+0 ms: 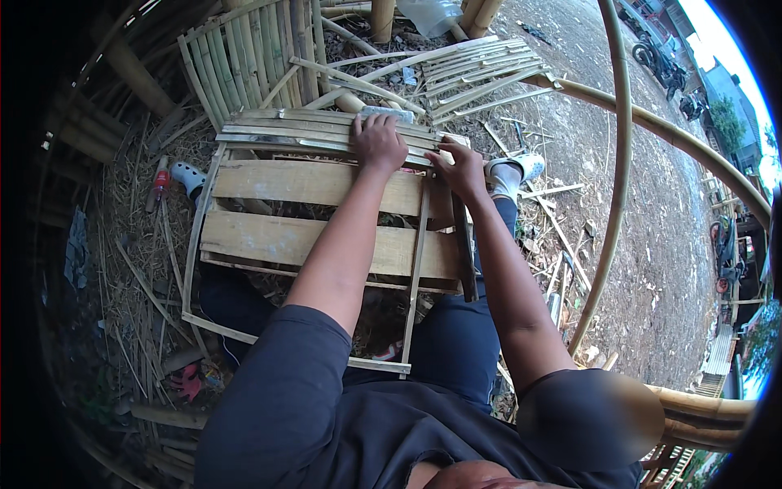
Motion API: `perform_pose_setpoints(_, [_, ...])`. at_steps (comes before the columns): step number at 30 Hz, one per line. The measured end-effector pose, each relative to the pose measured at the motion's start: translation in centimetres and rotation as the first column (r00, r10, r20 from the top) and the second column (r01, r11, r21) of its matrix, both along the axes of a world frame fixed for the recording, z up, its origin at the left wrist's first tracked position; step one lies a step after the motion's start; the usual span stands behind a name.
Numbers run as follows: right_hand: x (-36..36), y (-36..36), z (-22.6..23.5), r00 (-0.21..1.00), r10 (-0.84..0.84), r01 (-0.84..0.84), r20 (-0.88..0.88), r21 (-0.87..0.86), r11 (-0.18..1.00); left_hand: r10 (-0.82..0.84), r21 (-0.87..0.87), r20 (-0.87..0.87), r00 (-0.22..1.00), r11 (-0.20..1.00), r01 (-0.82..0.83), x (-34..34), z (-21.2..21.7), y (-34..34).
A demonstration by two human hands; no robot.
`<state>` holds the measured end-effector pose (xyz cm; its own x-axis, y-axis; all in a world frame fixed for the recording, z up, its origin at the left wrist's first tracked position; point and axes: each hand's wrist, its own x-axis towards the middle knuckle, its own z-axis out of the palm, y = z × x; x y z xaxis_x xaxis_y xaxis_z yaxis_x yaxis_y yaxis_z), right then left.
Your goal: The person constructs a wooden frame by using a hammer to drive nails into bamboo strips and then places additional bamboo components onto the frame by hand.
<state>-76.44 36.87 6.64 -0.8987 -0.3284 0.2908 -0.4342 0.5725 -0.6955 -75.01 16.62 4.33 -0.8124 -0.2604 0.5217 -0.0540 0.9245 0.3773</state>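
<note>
A light bamboo frame [411,306] lies over a bench of pale wooden planks [326,236], between my legs. Several split bamboo slats [285,129] run side by side across its far end. My left hand [380,147] rests on these slats, fingers stretched over them toward the far edge. At their right end, my right hand [461,169] has thumb and fingers closed about a slat's end; its fingertips are partly hidden. Below the right wrist a long dark flat piece [464,253] reaches toward me along the bench's right side; whether that hand touches it, I cannot tell.
Finished-looking slatted bamboo panels [252,61] stand beyond the bench, with another panel [481,73] at the far right. A curved bamboo pole [623,147] rises on the right. Loose strips and a red-labelled bottle [161,179] lie on the left ground. Motorbikes [660,65] are parked farther off.
</note>
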Motion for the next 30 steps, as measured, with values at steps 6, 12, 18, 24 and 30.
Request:
perform_pose_setpoints(6, [0.2, -0.2, 0.1, 1.000, -0.022, 0.023, 0.013, -0.028, 0.999, 0.009, -0.030, 0.037, 0.999, 1.000, -0.008, -0.2, -0.2, 0.1])
perform_pose_setpoints(12, [0.2, -0.3, 0.4, 0.996, -0.053, 0.057, 0.078, -0.050, 0.997, 0.007, -0.032, 0.013, 1.000, 0.999, -0.007, -0.2, -0.3, 0.0])
perform_pose_setpoints(18, [0.3, -0.2, 0.4, 0.999, -0.027, 0.029, 0.043, -0.040, 0.999, 0.003, -0.040, 0.027, 1.000, 0.999, -0.002, -0.2, -0.3, -0.1])
perform_pose_setpoints(24, [0.6, -0.2, 1.6, 0.993, -0.052, 0.056, 0.105, -0.043, 0.997, 0.016, -0.057, 0.042, 0.999, 0.998, -0.013, -0.3, -0.2, 0.2])
perform_pose_setpoints(30, [5.1, 0.3, 7.0, 0.881, -0.425, 0.369, 0.210, 0.259, 0.893, 0.042, -0.057, 0.037, 0.998, 0.998, -0.040, 0.4, -1.2, -1.0])
